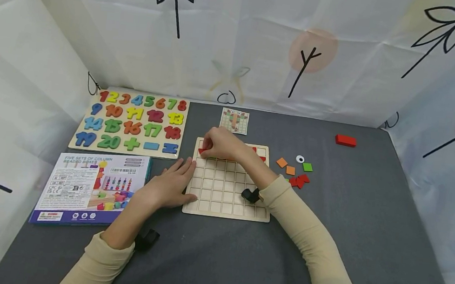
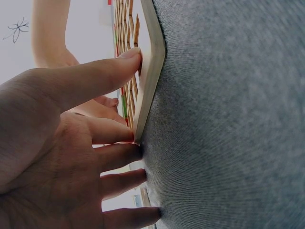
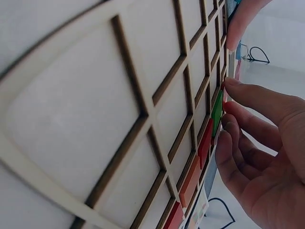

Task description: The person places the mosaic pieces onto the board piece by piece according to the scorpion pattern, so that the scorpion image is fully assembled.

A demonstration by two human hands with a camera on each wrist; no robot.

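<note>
A pale wooden grid board (image 1: pixel 217 194) lies on the grey table. Over its far left corner, my right hand (image 1: pixel 224 144) pinches a small red tile (image 1: pixel 201 151) between thumb and fingertips; the fingers partly hide it. Beside those fingertips, a green tile (image 3: pixel 217 112) sits in the grid, with a red tile (image 3: pixel 205 140) and an orange tile (image 3: pixel 189 181) in line after it. My left hand (image 1: pixel 172 183) rests at the board's left edge with fingers spread straight. Its thumb (image 2: pixel 102 78) lies on the board's rim in the left wrist view.
Loose orange tiles (image 1: pixel 290 170), red tiles (image 1: pixel 299 181), a green tile (image 1: pixel 307 167) and a white ring-like piece (image 1: pixel 300 159) lie right of the board. Behind it is a pattern card (image 1: pixel 234 121). A number board (image 1: pixel 128 121), a box (image 1: pixel 87 187) and a red block (image 1: pixel 345 140) are around.
</note>
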